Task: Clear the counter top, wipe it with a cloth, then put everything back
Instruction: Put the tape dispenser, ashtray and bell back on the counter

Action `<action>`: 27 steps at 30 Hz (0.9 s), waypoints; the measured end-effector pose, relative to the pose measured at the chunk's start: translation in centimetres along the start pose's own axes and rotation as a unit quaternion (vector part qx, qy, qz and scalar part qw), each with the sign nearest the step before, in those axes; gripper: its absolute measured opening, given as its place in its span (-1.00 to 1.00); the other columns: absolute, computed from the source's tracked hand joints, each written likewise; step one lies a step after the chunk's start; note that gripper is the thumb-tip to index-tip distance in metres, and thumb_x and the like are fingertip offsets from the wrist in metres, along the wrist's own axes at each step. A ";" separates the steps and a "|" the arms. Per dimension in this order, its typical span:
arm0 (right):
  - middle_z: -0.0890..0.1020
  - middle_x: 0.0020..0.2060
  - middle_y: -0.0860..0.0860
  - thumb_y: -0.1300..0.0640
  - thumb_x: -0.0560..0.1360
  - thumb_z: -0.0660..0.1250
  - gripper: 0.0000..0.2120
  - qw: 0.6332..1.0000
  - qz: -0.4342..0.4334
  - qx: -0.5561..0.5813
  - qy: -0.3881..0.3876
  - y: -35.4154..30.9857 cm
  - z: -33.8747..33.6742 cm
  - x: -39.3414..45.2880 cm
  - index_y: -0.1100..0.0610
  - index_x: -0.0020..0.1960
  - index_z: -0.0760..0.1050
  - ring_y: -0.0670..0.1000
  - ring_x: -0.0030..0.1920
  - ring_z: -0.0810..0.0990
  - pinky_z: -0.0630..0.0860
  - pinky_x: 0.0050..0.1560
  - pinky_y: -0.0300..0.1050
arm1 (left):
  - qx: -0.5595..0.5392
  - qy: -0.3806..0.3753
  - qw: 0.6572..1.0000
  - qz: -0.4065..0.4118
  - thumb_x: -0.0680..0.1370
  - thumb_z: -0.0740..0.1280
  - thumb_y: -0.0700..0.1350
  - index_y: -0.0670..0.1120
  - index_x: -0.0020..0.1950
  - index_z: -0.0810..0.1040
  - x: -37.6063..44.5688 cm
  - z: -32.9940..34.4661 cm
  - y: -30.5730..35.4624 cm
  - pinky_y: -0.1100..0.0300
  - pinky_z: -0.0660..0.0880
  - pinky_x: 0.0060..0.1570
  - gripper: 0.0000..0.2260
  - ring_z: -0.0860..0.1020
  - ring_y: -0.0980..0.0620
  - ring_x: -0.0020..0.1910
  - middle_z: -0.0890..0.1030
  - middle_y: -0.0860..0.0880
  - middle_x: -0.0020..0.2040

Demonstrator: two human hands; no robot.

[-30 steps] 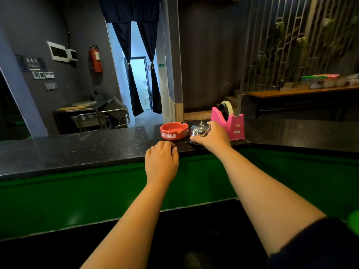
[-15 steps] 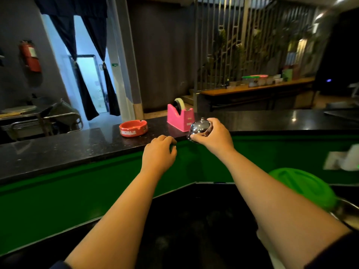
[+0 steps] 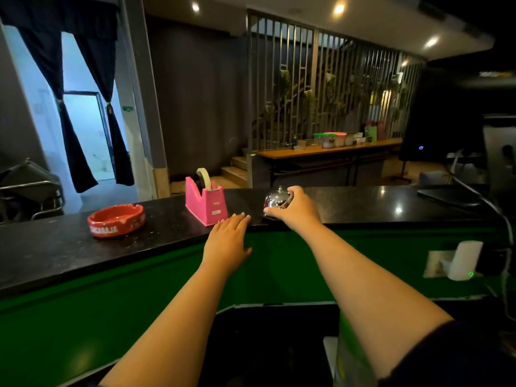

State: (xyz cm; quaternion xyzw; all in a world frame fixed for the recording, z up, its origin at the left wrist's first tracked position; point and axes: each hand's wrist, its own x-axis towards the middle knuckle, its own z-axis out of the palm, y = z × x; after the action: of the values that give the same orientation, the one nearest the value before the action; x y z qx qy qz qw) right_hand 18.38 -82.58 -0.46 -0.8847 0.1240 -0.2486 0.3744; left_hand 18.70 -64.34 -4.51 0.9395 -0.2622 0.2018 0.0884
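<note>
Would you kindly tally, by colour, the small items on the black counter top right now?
Red: 1, the ashtray
Pink: 1, the tape dispenser
Silver: 1, the call bell, gripped by the right hand
Total: 3

dim room | ceiling spotlights (image 3: 339, 8) glare | edges warped, blurred
</note>
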 end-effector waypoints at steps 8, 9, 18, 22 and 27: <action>0.50 0.23 0.02 -0.28 0.25 0.49 -0.14 0.998 0.007 -0.049 -0.034 0.5 1.7 1.6 0.00 0.41 0.23 0.12 0.21 0.51 0.50 0.05 0.02 | 0.036 0.029 0.999 -0.012 0.47 0.33 0.17 0.07 0.57 -0.02 -0.5 1.6 -0.3 0.06 -0.08 0.48 -0.22 0.06 0.02 0.53 0.08 0.04 0.57; 0.49 0.25 0.03 -0.28 0.25 0.50 -0.12 0.998 0.008 -0.045 -0.038 0.4 1.7 1.6 0.00 0.42 0.21 0.12 0.22 0.50 0.50 0.07 0.03 | 0.035 0.028 0.999 -0.014 0.47 0.32 0.18 0.07 0.57 -0.02 -0.5 1.6 -0.2 0.05 -0.09 0.48 -0.22 0.05 0.01 0.53 0.07 0.04 0.57; 0.44 0.29 0.04 -0.15 0.30 0.53 -0.18 0.998 0.005 -0.059 -0.025 0.5 2.1 2.6 0.00 0.43 0.23 0.13 0.27 0.46 0.46 0.13 0.01 | 0.044 0.024 0.999 -0.014 0.47 0.30 0.20 0.07 0.57 -0.06 -0.5 1.8 -0.1 0.03 -0.13 0.48 -0.20 0.02 0.00 0.54 0.04 0.03 0.57; 0.45 0.31 0.04 -0.14 0.32 0.51 -0.17 0.996 0.026 -0.070 -0.039 -0.1 2.5 3.4 -0.01 0.45 0.19 0.14 0.28 0.46 0.49 0.18 0.07 | 0.050 0.018 0.999 -0.014 0.47 0.31 0.21 0.06 0.57 -0.08 -0.6 1.6 0.0 0.02 -0.15 0.48 -0.18 0.00 0.00 0.54 0.03 0.03 0.57; 0.41 0.37 0.09 -0.14 0.37 0.47 -0.16 0.993 0.056 -0.098 -0.041 -0.8 3.1 3.6 0.01 0.49 0.11 0.19 0.33 0.43 0.48 0.21 0.13 | 0.062 -0.002 0.998 -0.015 0.47 0.31 0.21 0.05 0.57 -0.13 -0.6 1.3 0.0 0.02 -0.18 0.47 -0.16 -0.04 -0.01 0.55 -0.01 0.02 0.58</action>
State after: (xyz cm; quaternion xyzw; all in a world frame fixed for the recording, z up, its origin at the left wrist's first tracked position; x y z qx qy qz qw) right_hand 23.14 -81.63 -0.44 -0.9182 0.1816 -0.1773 0.3041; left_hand 18.60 -64.43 -5.95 0.9473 -0.2356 0.2144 0.0328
